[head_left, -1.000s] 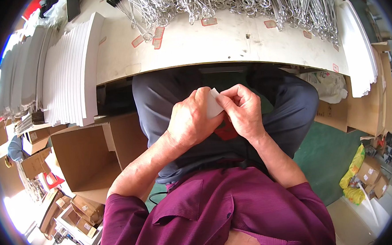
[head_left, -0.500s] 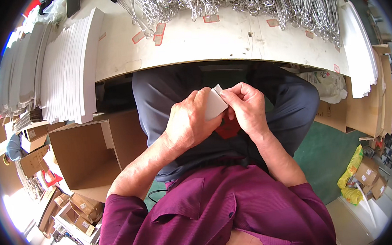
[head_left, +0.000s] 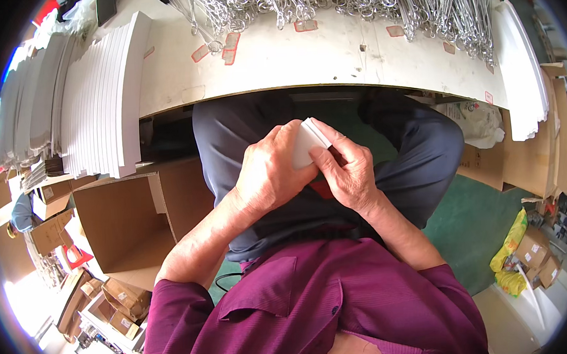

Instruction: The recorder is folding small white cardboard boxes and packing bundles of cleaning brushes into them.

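Your left hand (head_left: pixel 265 171) and right hand (head_left: pixel 352 173) curl round one white carton (head_left: pixel 307 143), the right newly bracing its seemingly folded end.

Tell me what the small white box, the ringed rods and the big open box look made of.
Small white box: probably thin paperboard, matte, with crisp edges.
Ringed rods: shiny metal, likely steel, given silvery glints.
Big open box: matte brown cardboard, likely corrugated, with stiff panels.
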